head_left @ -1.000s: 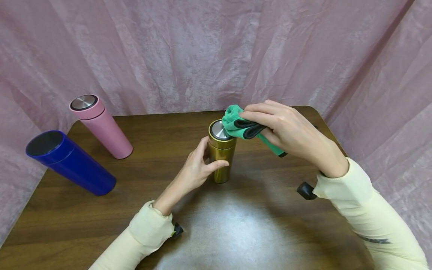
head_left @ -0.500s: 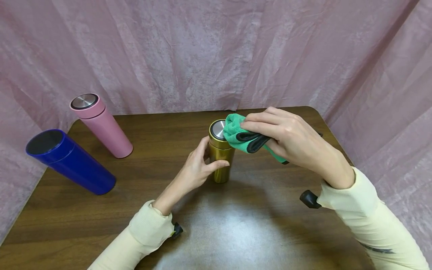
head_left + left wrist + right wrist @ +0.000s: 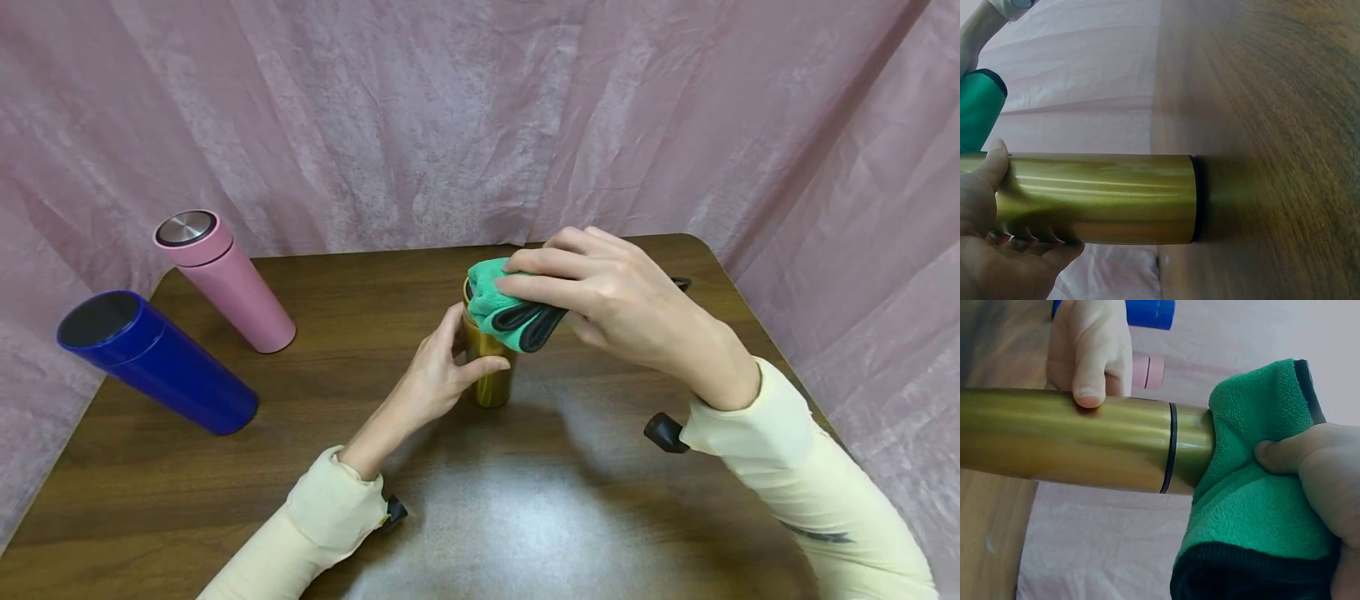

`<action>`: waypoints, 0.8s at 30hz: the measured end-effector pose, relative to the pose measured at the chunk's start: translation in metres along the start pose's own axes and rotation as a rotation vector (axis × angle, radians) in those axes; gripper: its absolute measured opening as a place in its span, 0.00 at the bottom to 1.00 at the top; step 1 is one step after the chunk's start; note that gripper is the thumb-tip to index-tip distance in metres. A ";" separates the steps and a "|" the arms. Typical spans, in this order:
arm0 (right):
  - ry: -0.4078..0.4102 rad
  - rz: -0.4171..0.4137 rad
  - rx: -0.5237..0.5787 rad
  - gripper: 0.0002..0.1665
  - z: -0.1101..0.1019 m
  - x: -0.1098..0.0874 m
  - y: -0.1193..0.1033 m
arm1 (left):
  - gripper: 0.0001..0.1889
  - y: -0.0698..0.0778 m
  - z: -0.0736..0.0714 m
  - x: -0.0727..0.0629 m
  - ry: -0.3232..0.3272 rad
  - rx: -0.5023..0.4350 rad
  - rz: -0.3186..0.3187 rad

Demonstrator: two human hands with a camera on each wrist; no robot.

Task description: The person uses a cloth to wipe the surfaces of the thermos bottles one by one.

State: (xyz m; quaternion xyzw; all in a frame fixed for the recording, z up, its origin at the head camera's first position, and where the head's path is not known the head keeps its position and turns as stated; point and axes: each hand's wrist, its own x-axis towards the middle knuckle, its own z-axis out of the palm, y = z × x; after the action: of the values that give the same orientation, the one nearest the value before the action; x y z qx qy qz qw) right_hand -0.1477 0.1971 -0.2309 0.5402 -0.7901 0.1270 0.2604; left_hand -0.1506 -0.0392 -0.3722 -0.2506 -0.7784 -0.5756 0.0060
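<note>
A gold thermos bottle [image 3: 491, 379] stands upright on the wooden table. My left hand [image 3: 438, 371] grips it around the upper body, thumb across the front, as the left wrist view shows too on the bottle [image 3: 1104, 197]. In my right hand [image 3: 611, 304] is a folded green cloth [image 3: 491, 296] with black edging, pinched between thumb and fingers. The cloth covers most of the bottle's lid. In the right wrist view the cloth [image 3: 1254, 506] lies against the lid end, and a dark ring shows below the cap.
A pink thermos bottle [image 3: 236, 287] with a steel-topped lid stands at the back left. Nearer stands a blue thermos bottle [image 3: 172, 367] with a dark top. Pink curtains [image 3: 420, 125] hang right behind the table [image 3: 337, 533].
My right hand and the cloth went slightly right and down off the lid, then left again, now covering most of the steel top. My left hand and the bottle have stayed put.
</note>
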 end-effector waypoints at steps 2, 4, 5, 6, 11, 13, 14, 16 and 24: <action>0.005 -0.021 -0.017 0.41 0.001 0.004 -0.001 | 0.39 0.000 -0.001 0.000 -0.006 -0.008 -0.005; 0.006 -0.033 -0.032 0.43 0.003 0.008 -0.002 | 0.39 0.000 -0.001 0.000 -0.011 -0.014 -0.005; 0.003 -0.034 -0.040 0.43 0.003 0.010 -0.003 | 0.39 0.000 -0.002 0.000 -0.014 -0.015 -0.001; 0.000 -0.029 -0.051 0.43 0.004 0.012 -0.003 | 0.39 0.000 -0.002 0.000 -0.015 -0.015 0.002; -0.012 0.047 -0.090 0.42 0.007 0.019 -0.004 | 0.38 0.000 -0.001 0.001 -0.007 0.016 0.027; -0.003 0.092 -0.090 0.40 0.010 0.020 -0.001 | 0.38 0.000 0.000 0.002 -0.005 0.012 0.019; 0.004 0.113 -0.091 0.39 0.011 0.021 0.000 | 0.38 0.000 0.001 0.002 -0.006 0.004 0.011; 0.023 0.149 -0.083 0.38 0.013 0.020 0.004 | 0.38 0.001 0.001 0.002 -0.005 -0.007 -0.002; 0.093 0.336 0.096 0.31 0.021 0.006 0.018 | 0.40 0.001 0.001 0.000 0.009 0.014 -0.037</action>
State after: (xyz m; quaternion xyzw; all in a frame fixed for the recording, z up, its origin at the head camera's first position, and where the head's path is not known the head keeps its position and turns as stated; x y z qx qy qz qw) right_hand -0.1720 0.1890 -0.2436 0.4059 -0.8495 0.2310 0.2455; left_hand -0.1502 -0.0380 -0.3712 -0.2335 -0.7870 -0.5711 0.0008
